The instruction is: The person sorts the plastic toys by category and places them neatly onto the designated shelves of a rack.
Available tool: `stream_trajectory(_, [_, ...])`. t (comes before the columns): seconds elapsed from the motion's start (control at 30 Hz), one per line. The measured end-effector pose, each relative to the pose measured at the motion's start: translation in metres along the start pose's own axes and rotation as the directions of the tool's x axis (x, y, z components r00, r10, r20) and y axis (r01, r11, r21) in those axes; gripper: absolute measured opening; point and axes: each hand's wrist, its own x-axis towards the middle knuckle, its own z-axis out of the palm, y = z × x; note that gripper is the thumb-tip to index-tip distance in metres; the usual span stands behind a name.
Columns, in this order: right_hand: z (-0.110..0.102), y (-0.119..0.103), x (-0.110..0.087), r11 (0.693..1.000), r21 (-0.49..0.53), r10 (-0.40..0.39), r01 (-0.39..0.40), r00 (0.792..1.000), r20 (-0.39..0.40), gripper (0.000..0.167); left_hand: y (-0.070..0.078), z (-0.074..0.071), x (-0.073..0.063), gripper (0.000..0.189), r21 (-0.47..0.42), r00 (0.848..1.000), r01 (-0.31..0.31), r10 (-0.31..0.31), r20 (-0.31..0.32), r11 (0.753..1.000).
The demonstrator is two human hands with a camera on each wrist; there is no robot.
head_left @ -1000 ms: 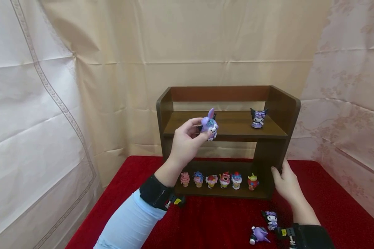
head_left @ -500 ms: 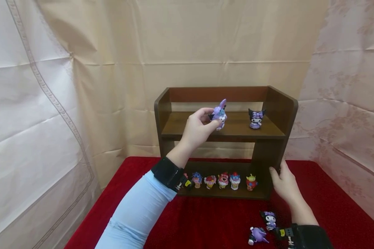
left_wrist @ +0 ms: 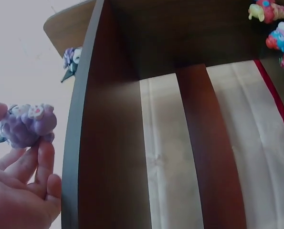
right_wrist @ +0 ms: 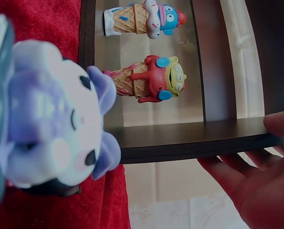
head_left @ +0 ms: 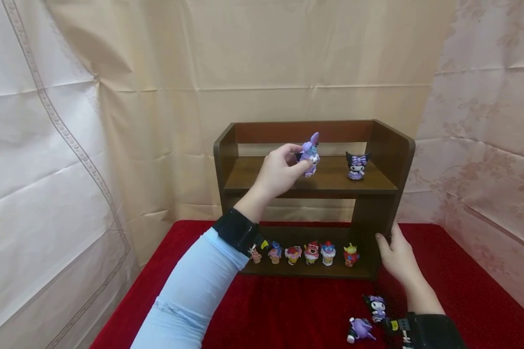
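My left hand (head_left: 281,170) pinches a purple long-eared figurine (head_left: 309,157) between thumb and fingers. It holds the figurine in front of the upper board of a brown two-tier shelf (head_left: 262,180). The left wrist view shows the figurine (left_wrist: 29,125) just off the board's edge. A black-eared figurine with a purple bow (head_left: 357,166) stands at the upper board's right end. My right hand (head_left: 399,254) grips the shelf's right side panel, thumb on the inner side and fingers outside, as the right wrist view shows.
Several ice-cream-cone figurines stand in a row on the lower board, including a red-and-yellow one (head_left: 351,255). On the red cloth (head_left: 262,310), a black-and-purple figurine (head_left: 377,309) and a purple one lying down (head_left: 360,330) are near my right wrist. Curtains (head_left: 262,58) hang behind.
My left hand has moved up and to the right with the purple figurine, from the upper board's front edge to higher over it. My right hand keeps its grip on the side panel.
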Motion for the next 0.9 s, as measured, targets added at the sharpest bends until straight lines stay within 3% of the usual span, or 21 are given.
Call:
stream_trajectory(0.23, [0.001, 0.000, 0.000, 1.000, 0.001, 0.014, -0.014, 1.000, 0.001, 0.051, 0.000, -0.003, 0.009, 0.044, 0.143, 0.998, 0.032, -0.039, 0.051, 0.989])
stream_trajectory(0.4, [0.001, 0.000, 0.000, 1.000, -0.003, 0.023, -0.023, 1.000, 0.003, 0.052, 0.001, -0.001, 0.012, 0.046, 0.199, 0.997, 0.032, -0.046, 0.064, 0.980])
stream_trajectory(0.7, [0.001, 0.000, 0.000, 1.000, -0.004, 0.026, -0.026, 1.000, 0.007, 0.050, -0.003, 0.005, 0.015, 0.043, 0.234, 0.993, 0.059, -0.080, 0.081, 0.970])
stream_trajectory(0.9, [0.000, -0.001, 0.000, 0.999, -0.003, 0.032, -0.032, 0.999, 0.016, 0.052, -0.003, 0.006, 0.015, 0.034, 0.209, 0.992, 0.084, -0.102, 0.079, 0.974])
